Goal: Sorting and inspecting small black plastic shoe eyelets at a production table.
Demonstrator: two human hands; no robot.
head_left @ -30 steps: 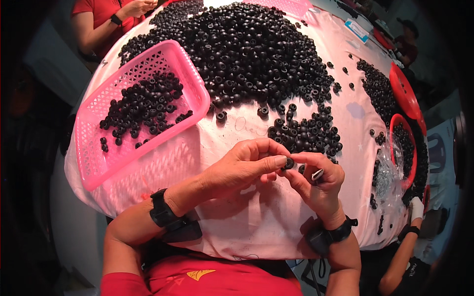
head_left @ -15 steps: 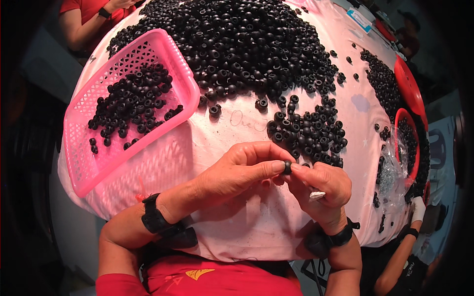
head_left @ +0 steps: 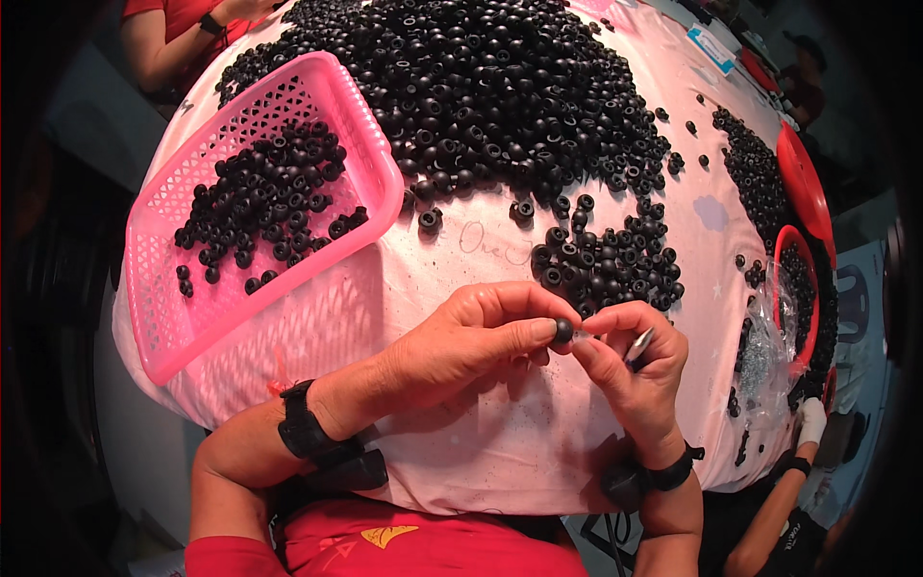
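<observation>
A small round black piece, like a bead with a hole, is pinched between thumb and index finger of my left hand. My right hand meets it from the right, thumb and index fingertips close together beside the piece. A tiny pale bit shows at those fingertips, too small to name. Tucked among the right hand's curled fingers is a slim tool with a pointed silvery tip; the rest of it is mostly hidden. Just beyond my hands lies a small group of the same black pieces.
A pink perforated basket with black pieces stands at left. A big heap of them covers the far table. At right are a clear plastic bag, red basins and a co-worker's gloved hand. Another person sits far left.
My right fingertips have drawn back slightly from the black piece, and the right index finger has lifted. The tool's silvery tip now points upward. My left hand still holds the piece.
</observation>
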